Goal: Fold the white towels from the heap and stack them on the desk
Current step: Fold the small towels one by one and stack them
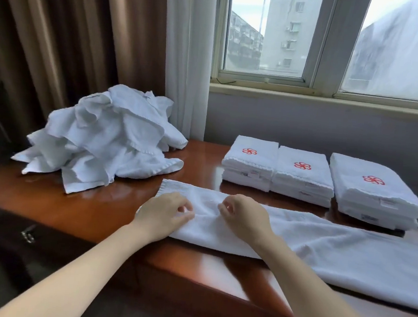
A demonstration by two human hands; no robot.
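Together, your left grip (pixel 165 212) and right grip (pixel 244 217) pinched the long white terry towel (pixel 321 246), flat on the glossy reddish-brown bench (pixel 202 163)

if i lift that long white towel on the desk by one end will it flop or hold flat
The long white towel would probably droop limp: it puckers between the left hand and right hand. It may slide if pushed, since the brown wooden desk looks glossy.
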